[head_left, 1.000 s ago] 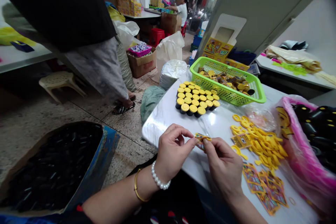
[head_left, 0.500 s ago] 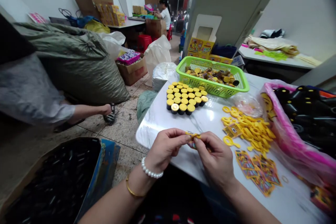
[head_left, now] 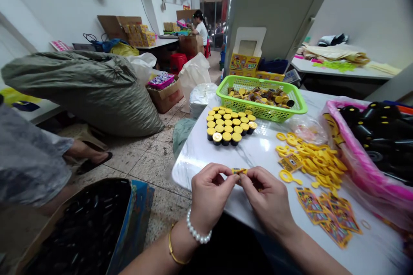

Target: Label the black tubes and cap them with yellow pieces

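Between my two hands, over the front part of the white marble-patterned table, is a small yellow printed card. Its left end is pinched by the thumb and fingers of my left hand, which has a pearl bracelet at the wrist. My right hand grips the other end, its fingertips almost meeting the left ones. Much of the card is hidden behind my fingers. Beyond my hands stand rows of black tubs with yellow lids. Colourful printed cards lie flat to the right of my right hand.
Yellow plastic ring-ended pieces are piled at right. A green basket holds wrapped tubs. Black parts fill a pink-edged container. Left on the floor are a box of black pieces and a large sack. A person's legs show nearby.
The card looks narrower between my fingers, with less of its print showing. My left hand has come slightly right and lower. The person at left has shifted position, and the view has tilted.
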`<state>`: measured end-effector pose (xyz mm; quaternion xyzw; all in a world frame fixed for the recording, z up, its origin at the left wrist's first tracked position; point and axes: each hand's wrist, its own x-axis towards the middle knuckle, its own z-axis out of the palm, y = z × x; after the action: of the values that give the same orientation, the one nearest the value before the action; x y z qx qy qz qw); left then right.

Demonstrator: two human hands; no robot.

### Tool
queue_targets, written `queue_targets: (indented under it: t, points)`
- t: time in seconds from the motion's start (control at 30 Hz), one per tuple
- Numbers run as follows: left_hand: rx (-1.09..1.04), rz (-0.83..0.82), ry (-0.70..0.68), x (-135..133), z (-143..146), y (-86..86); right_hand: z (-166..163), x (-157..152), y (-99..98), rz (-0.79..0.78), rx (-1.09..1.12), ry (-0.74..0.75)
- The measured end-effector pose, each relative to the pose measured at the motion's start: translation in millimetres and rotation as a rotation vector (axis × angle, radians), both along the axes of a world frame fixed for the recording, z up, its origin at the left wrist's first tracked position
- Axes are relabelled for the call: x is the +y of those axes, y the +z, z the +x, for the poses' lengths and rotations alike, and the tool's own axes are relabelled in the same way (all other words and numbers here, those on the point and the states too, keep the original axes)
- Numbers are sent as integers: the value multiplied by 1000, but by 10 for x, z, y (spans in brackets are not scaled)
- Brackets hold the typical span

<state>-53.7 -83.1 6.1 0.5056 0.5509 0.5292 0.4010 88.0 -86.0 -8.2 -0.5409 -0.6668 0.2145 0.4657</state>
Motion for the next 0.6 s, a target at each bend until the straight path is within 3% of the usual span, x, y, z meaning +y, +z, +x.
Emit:
queue_targets:
  t: [0.1,0.2,0.3,0.5,0.6]
  points:
    - [-50,-73,-86,38,-32,17,21,40,96,17,-22,4]
    - [-266,-179,-183,134,-88,24,45,148,215,49,-74,7]
    - [-417,-204,-151,234,-123,29,31,271,297,19,-124,47]
    - [-427,-212,-227,383,-215,25,-29,347,365,-4,-115,94]
    - [-429,-207,-176,419,-263,-28,17,476,330,99,-191,19]
